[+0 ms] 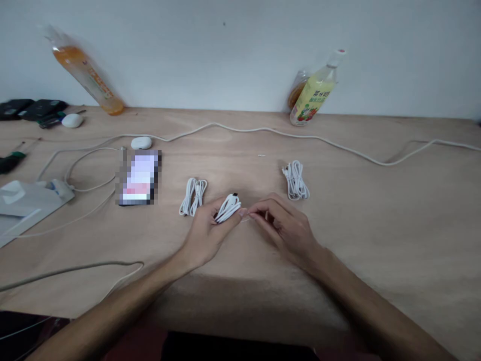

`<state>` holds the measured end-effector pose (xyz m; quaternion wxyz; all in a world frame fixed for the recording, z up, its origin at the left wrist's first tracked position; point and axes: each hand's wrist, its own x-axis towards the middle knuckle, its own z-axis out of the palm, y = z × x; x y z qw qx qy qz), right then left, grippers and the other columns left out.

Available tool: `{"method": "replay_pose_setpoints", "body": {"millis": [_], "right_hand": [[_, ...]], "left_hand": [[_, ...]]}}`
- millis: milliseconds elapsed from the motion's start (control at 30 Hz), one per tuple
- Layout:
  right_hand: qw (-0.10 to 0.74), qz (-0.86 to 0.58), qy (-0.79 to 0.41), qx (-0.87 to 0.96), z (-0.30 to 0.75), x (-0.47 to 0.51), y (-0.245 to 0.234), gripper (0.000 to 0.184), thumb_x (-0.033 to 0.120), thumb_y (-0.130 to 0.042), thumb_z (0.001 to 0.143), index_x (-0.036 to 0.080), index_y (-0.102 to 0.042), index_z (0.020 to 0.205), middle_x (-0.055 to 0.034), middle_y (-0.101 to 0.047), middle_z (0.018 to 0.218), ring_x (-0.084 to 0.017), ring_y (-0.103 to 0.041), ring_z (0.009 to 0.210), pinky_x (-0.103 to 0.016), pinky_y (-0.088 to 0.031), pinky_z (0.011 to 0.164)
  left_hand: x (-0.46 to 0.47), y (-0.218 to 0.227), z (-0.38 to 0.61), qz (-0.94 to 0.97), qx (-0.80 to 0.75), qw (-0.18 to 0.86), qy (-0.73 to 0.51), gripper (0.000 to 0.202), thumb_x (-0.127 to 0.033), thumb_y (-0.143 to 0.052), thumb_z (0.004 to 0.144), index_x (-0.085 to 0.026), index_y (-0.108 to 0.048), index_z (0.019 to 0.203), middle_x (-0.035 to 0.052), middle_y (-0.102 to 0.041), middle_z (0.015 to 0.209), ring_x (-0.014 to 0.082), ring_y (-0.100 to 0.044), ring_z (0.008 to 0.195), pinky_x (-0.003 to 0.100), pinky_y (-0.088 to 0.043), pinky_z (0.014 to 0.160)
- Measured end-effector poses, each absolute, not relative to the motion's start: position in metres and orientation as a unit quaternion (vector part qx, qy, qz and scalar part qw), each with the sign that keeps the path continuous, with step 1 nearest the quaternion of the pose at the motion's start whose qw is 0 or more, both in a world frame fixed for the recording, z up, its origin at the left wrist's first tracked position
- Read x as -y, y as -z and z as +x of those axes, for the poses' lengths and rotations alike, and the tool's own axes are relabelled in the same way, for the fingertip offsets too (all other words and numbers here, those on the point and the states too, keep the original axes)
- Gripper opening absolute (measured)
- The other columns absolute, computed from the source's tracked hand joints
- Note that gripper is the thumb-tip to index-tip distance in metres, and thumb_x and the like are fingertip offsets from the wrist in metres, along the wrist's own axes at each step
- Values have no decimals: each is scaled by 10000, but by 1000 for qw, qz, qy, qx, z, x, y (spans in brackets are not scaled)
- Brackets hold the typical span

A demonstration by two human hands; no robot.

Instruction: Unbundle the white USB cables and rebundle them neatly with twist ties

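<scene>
1. On the far left of the desk (356,210), by the wall, a clear bottle (88,75) holds orange contents.
2. At far right, a yellow-labelled bottle (315,93) with a pale cap stands just in front of a see-through package (298,93) with something brown inside.
3. At the left edge sits a white box-like object (37,213); what it contains is hard to make out.
4. The left hand (206,230) reaches in from the near left, its fingers grasping a coiled white cable (228,208) above the middle of the desk, thumb pointing right.
5. The right hand (289,225) comes from the near right, knuckles up; its thumb and forefinger are pinched together on a thin white strand (245,219), just beside the left thumb.
6. Coiled white cables (193,195) lie just left of the left hand, and another white bundle (296,181) lies beyond the right hand, slightly to its right.
7. Farther left rests a phone (140,175), its screen lit.
</scene>
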<state>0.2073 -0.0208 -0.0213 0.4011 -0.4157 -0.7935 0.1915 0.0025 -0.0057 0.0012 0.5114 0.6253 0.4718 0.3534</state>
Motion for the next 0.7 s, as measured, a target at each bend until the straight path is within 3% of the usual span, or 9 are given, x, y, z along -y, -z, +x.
{"method": "replay_pose_setpoints", "body": {"millis": [433,700], "right_hand": [[392,-443,-199,781,202,24,21,121,150,-608,1066,211,-704,1026,-26,-722,891,-144,-613,646,-268,-533,590],[399,-388,-55,829,204,22,22,146,139,-567,1113,213,-693,1099,-72,-767,958,-192,-727,823,-309,-600,718]], "left_hand": [[6,1,3,633,-470,498,-362,354,-375,-670,976,-216,-502,708,-37,-432,722,152,-383,705,287,-347,661],[3,0,2,565,-477,576,-348,467,-474,-767,908,-214,-478,651,-58,-345,646,115,-284,612,266,-233,540]]}}
